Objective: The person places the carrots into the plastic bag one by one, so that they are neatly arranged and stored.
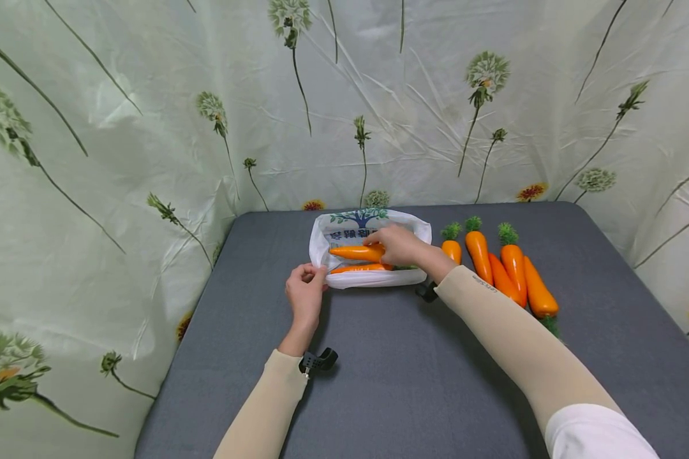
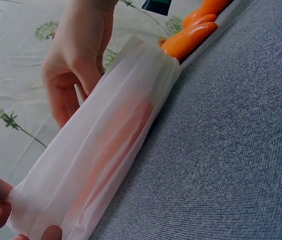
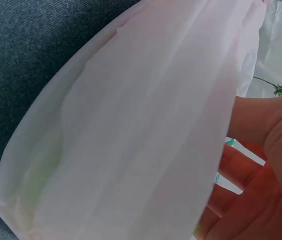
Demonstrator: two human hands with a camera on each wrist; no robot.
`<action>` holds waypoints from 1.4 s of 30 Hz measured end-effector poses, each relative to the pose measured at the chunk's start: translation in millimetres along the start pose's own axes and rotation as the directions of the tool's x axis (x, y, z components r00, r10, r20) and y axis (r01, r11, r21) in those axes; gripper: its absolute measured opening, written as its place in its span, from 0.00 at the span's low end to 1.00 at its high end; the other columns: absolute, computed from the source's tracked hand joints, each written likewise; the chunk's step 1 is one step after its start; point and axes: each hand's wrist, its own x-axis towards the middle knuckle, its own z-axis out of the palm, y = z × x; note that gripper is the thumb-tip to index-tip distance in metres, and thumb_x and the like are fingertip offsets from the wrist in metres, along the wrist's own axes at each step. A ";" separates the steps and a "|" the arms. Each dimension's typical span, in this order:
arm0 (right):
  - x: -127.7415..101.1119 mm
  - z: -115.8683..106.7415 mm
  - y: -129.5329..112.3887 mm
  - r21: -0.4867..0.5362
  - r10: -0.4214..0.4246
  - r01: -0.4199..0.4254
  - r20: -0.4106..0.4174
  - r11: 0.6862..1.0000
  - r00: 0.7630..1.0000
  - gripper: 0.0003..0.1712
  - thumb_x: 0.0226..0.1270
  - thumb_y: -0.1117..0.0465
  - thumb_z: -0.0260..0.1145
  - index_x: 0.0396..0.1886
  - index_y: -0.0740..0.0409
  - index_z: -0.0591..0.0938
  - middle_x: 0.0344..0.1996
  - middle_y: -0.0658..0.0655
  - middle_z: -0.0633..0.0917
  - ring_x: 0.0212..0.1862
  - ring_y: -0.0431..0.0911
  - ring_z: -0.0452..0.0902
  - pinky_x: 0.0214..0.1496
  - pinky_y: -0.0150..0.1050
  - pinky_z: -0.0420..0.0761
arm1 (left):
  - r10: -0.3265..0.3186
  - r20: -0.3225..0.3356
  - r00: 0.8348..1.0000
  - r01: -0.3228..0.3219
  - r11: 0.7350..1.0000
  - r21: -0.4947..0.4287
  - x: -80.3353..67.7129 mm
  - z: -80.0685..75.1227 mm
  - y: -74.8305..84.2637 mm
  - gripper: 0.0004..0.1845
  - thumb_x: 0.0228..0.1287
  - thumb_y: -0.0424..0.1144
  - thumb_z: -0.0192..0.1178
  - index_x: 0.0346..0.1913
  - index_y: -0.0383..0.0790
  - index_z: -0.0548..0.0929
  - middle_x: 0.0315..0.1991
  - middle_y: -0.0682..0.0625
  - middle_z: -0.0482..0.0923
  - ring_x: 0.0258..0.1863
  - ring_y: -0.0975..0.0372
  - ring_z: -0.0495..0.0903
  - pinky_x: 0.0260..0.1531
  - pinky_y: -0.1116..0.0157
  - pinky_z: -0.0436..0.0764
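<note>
The right hand (image 1: 402, 245) holds a carrot (image 1: 356, 253) in the mouth of the white bag (image 1: 373, 280), near the table's (image 1: 379, 376) far edge; its thumb and fingers close around the thick end, though gaps show between some fingers in its own wrist view. A second carrot (image 1: 358, 269) lies in the bag along its near side. The left hand (image 1: 304, 294) pinches the bag's left rim between thumb and fingers. The glossy carrot looks light, stiff and rather slippery, best gripped around its thick end; the thin, limp bag probably creases or tears easily, so its rim suits a gentle pinch. The bag bears a blue-green tree above large characters too unclear to read; small lettering on the right sleeve (image 1: 511, 322) appears to say "Let's Slim".
</note>
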 end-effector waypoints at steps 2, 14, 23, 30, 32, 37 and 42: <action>0.7 0.6 0.6 0.003 -0.009 0.009 0.008 1.000 1.000 0.33 0.57 0.75 0.67 0.65 0.56 0.80 0.56 0.56 0.84 0.42 0.47 0.79 0.38 0.38 0.79 | 0.000 -0.001 1.000 0.000 1.000 0.000 -0.2 -0.4 0.1 0.09 0.62 0.37 0.70 0.32 0.37 0.81 0.40 0.44 0.78 0.34 0.56 0.81 0.33 0.57 0.87; 8.1 5.3 4.8 0.041 -0.046 0.044 0.035 0.998 0.998 0.28 0.63 0.70 0.70 0.63 0.57 0.81 0.58 0.56 0.83 0.57 0.51 0.78 0.56 0.47 0.79 | -0.001 0.003 1.000 0.001 1.000 0.013 -0.9 -0.7 1.5 0.09 0.62 0.39 0.70 0.32 0.37 0.82 0.42 0.45 0.79 0.34 0.56 0.81 0.29 0.66 0.85; 7.4 9.2 6.8 0.092 -0.064 0.061 0.032 0.994 0.997 0.24 0.65 0.72 0.66 0.60 0.55 0.84 0.56 0.55 0.84 0.59 0.53 0.77 0.60 0.50 0.77 | -0.001 -0.003 1.000 0.001 1.000 0.014 -1.4 0.1 2.5 0.08 0.61 0.38 0.70 0.32 0.37 0.82 0.45 0.45 0.79 0.35 0.56 0.81 0.30 0.64 0.86; 4.1 8.6 8.5 0.093 -0.076 0.074 0.022 0.993 0.997 0.24 0.64 0.74 0.64 0.59 0.55 0.84 0.55 0.56 0.84 0.58 0.54 0.78 0.58 0.49 0.79 | -0.004 -0.015 1.000 0.005 1.000 0.008 -0.2 0.7 2.9 0.08 0.60 0.37 0.70 0.32 0.37 0.82 0.46 0.45 0.79 0.37 0.56 0.82 0.29 0.65 0.85; 3.1 7.7 8.0 0.091 -0.072 0.070 0.026 0.993 0.997 0.25 0.63 0.74 0.63 0.59 0.56 0.84 0.55 0.56 0.85 0.58 0.54 0.78 0.58 0.49 0.79 | -0.004 -0.016 1.000 0.004 1.000 0.004 0.0 0.6 3.1 0.09 0.60 0.37 0.70 0.31 0.37 0.82 0.45 0.45 0.79 0.37 0.55 0.82 0.29 0.65 0.85; 2.0 7.5 6.5 0.102 -0.059 0.055 0.034 0.993 0.998 0.25 0.62 0.74 0.64 0.59 0.58 0.84 0.55 0.57 0.85 0.57 0.54 0.79 0.58 0.49 0.79 | -0.003 -0.023 1.000 0.004 1.000 0.011 -0.2 0.4 2.2 0.08 0.61 0.37 0.70 0.31 0.37 0.82 0.45 0.44 0.80 0.39 0.55 0.82 0.28 0.65 0.85; 2.1 8.9 6.0 0.090 -0.058 0.056 0.018 0.994 0.998 0.25 0.61 0.74 0.65 0.58 0.57 0.85 0.54 0.57 0.85 0.56 0.53 0.79 0.57 0.48 0.79 | -0.002 -0.025 1.000 0.002 1.000 0.016 -0.9 0.3 2.1 0.08 0.61 0.36 0.70 0.31 0.37 0.82 0.46 0.44 0.80 0.40 0.54 0.82 0.29 0.66 0.85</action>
